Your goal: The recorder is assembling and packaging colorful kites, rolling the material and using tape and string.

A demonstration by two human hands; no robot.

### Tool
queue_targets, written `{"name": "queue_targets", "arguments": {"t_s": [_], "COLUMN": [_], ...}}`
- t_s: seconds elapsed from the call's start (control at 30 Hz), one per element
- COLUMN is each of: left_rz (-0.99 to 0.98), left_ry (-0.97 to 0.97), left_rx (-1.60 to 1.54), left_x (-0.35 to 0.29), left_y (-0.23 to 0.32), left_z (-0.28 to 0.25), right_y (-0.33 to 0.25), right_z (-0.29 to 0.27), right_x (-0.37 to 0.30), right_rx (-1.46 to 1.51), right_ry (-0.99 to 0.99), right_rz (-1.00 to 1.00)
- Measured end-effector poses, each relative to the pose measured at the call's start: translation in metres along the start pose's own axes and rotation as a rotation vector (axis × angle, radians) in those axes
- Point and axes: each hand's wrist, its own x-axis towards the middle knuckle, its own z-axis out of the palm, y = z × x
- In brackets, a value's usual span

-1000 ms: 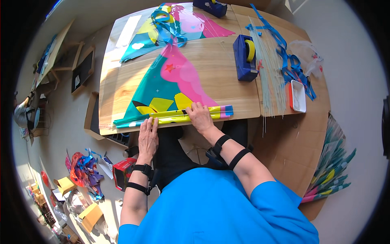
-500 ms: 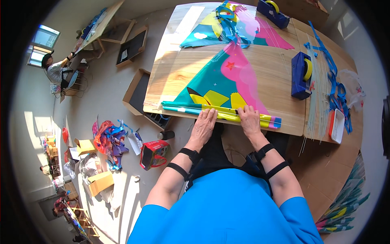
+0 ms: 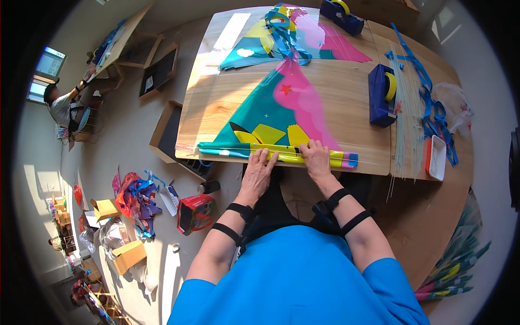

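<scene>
A triangular kite point(image 3: 260, 105) of thin teal and pink sheet, with yellow shapes, lies on the wooden table, its tip pointing away from me. Along the table's near edge its bottom is rolled into a tube point(image 3: 225, 149), with a thin pale rod lying along it. My left hand point(image 3: 255, 176) grips the middle of this roll, fingers bent over the top. Closer to the roll's right end, my right hand point(image 3: 316, 161) holds it with curled fingers. Both thumbs are partly hidden. Beyond the tip lies a second kite point(image 3: 349, 46) with a heap of blue ribbon point(image 3: 280, 27) on it.
Blue tape dispensers stand at the right point(image 3: 381, 96) and far edge point(image 3: 342, 16). Thin rods point(image 3: 409, 130), blue ribbon point(image 3: 425, 81) and a white tray point(image 3: 437, 157) lie at the right. Open cartons point(image 3: 162, 132) and a red bag point(image 3: 194, 213) are on the floor. Another person sits far left.
The view has shifted, so the table appears further left. My left fingers have spread a little and my right fingers have curled more on the roll. The kite looks much the same.
</scene>
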Motion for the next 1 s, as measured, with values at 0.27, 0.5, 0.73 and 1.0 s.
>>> {"name": "queue_targets", "arguments": {"t_s": [0.27, 0.5, 0.73, 1.0], "left_rz": [-0.059, -0.026, -0.04, -0.04], "left_ry": [-0.024, -0.045, -0.075, -0.078], "left_rx": [-0.168, -0.189, -0.21, -0.169], "left_x": [0.001, 0.003, 0.002, -0.001], "left_y": [0.001, 0.0, 0.002, 0.001], "left_z": [-0.01, -0.016, -0.017, -0.02], "right_y": [-0.002, -0.004, -0.008, 0.076], "right_z": [-0.001, -0.003, 0.005, -0.106], "right_x": [-0.002, -0.003, -0.004, 0.012], "right_rx": [0.042, 0.047, -0.037, 0.506], "right_ry": [-0.036, -0.019, 0.018, 0.545], "right_rz": [0.011, 0.031, 0.055, 0.452]}}
